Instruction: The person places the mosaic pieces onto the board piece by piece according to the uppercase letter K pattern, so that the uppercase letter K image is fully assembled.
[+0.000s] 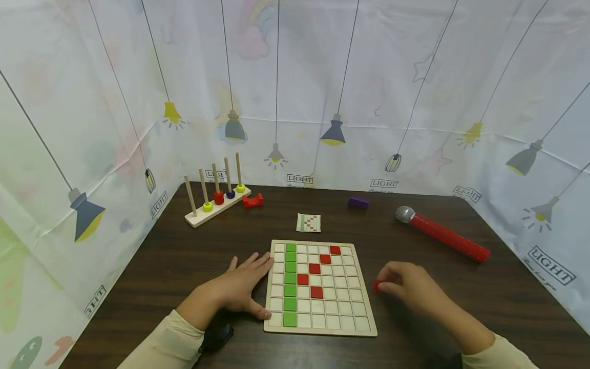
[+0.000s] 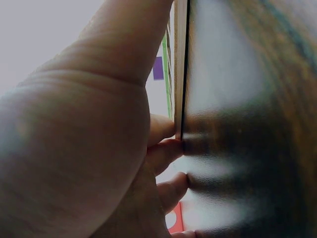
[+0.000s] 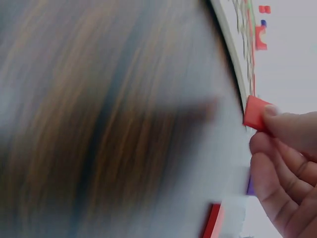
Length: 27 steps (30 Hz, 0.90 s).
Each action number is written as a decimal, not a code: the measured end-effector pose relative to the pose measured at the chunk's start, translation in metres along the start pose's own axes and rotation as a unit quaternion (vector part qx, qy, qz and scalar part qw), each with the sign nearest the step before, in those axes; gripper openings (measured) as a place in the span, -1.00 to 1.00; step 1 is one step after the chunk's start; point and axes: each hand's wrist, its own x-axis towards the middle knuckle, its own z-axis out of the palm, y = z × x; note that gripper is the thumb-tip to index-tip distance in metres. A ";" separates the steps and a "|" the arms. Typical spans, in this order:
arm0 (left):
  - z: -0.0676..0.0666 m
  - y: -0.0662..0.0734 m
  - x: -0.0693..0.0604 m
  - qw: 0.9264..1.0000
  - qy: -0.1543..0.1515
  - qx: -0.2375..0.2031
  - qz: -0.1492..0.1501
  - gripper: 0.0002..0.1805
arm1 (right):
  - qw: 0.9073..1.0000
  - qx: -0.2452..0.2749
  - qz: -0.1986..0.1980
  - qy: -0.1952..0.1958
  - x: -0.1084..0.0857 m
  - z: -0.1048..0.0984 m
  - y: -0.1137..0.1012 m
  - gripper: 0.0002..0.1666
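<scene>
A wooden grid board point(image 1: 341, 307) lies on the dark table, with a column of green tiles point(image 1: 290, 290) and several red tiles point(image 1: 316, 292), most of them along a diagonal. My left hand point(image 1: 237, 287) rests at the board's left side, fingers spread, fingertips and thumb touching its edge. In the left wrist view those fingers point(image 2: 173, 191) reach down to the table along the board's rim. Just right of the board, my right hand point(image 1: 407, 287) pinches a red tile point(image 3: 256, 113) between thumb and fingers, above the table.
Behind the board lies a small pattern card point(image 1: 308, 223). A peg stand with rings point(image 1: 218, 207) and a red notched block point(image 1: 252, 200) are at the back left. Toward the back right are a purple block point(image 1: 358, 203) and a red microphone point(image 1: 447, 236). A printed curtain surrounds the table.
</scene>
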 end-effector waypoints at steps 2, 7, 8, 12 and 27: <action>0.000 0.000 0.000 1.000 0.000 -0.001 0.000 0.37 | 0.999 0.038 0.010 -0.001 0.003 0.002 -0.006 -0.89; 0.000 0.000 -0.001 1.000 0.000 -0.003 -0.001 0.37 | 0.993 0.115 0.008 -0.031 0.008 0.012 -0.019 -0.91; 0.000 -0.001 -0.001 1.000 -0.001 -0.003 -0.001 0.37 | 0.992 0.122 0.006 -0.038 0.009 0.014 -0.021 -0.91; 0.001 -0.001 0.000 1.000 -0.001 -0.001 -0.001 0.38 | 0.988 0.143 -0.007 -0.058 0.012 0.024 -0.034 -0.93; 0.001 -0.001 0.000 1.000 0.002 -0.001 0.002 0.38 | 0.983 0.144 -0.055 -0.098 0.021 0.048 -0.062 -0.96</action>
